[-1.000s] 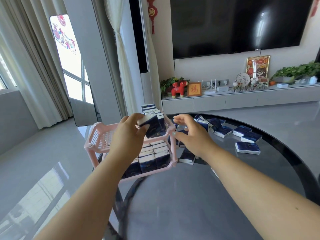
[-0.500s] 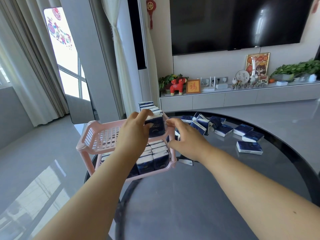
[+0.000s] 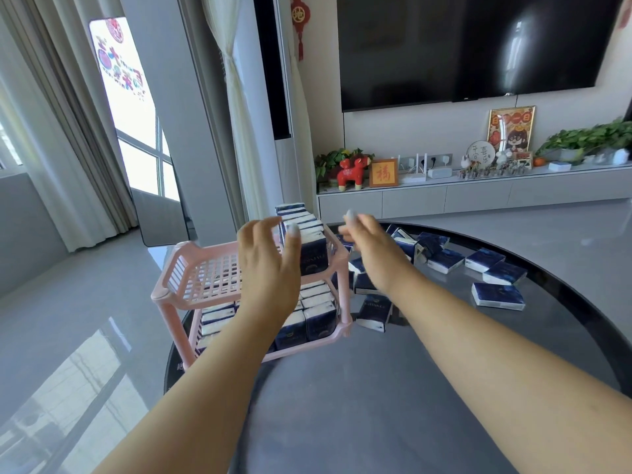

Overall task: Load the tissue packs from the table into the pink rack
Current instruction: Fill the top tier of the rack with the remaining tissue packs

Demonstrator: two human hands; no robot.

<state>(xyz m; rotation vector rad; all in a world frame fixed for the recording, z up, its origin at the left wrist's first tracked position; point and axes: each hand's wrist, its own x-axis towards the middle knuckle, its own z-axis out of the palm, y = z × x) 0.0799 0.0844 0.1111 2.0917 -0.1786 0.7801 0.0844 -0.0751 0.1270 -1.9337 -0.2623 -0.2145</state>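
Note:
A pink two-tier rack (image 3: 191,289) stands at the left edge of a round dark table (image 3: 376,405). Its lower tier is packed with dark-blue tissue packs (image 3: 319,325). On the upper tier a row of packs (image 3: 313,249) stands upright at the right end. My left hand (image 3: 270,265) hovers over the upper tier with fingers spread, just left of that row, holding nothing. My right hand (image 3: 367,244) reaches past the rack's right side toward the loose packs (image 3: 444,260), fingers relaxed and blurred, empty.
More loose packs lie on the table right of the rack, one flat pack (image 3: 497,295) farthest right and one (image 3: 374,313) close to the rack's corner. Behind are a grey TV cabinet (image 3: 478,196) with ornaments and a wall TV. The floor lies to the left.
My left hand has let go of the pack it set on the upper tier and opened. My right hand has left the rack and moved right toward the loose packs.

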